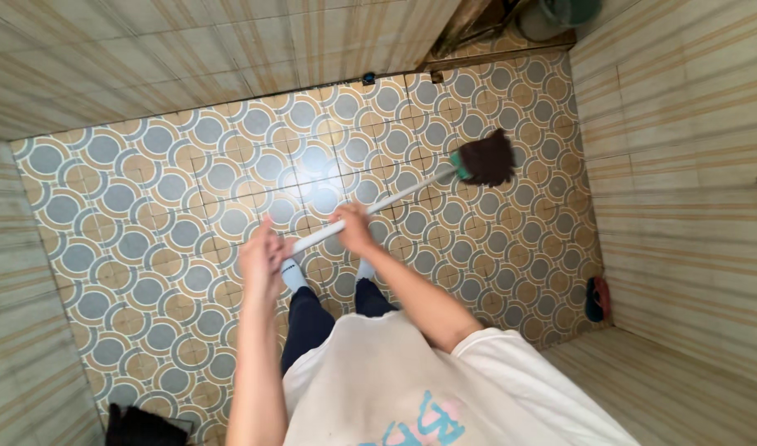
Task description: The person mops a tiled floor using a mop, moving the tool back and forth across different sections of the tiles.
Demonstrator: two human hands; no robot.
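Nearest the camera: the person's white shirt (395, 380) with a pale blue and pink print at its lower edge; below it dark trousers (308, 322) and light socks (293, 274).
Left hand (263, 260): closed round the near end of the broom handle (386, 202), at the centre of the view.
Right hand (353, 230): wrapped round the same white handle, further along towards the head.
Broom head (486, 158): dark bristles on a green collar, resting on the floor at the upper right, near the right wall.
Floor (147, 248): tiles patterned in blue-grey and tan circles, with a bright glare patch just beyond the hands.
Step in hand: judged to be a sweeping stroke, the head held out ahead of the feet.
Next move calls for: both hands keeping their hold while the head is drawn across the tiles.
Walls (684, 206): striped beige tiles on three sides.
Packages, labels, signs: none legible; a small red and teal object (597, 297) lies at the foot of the right wall, a dark object (143, 425) at the lower left, a greenish bucket (564, 12) at the top.
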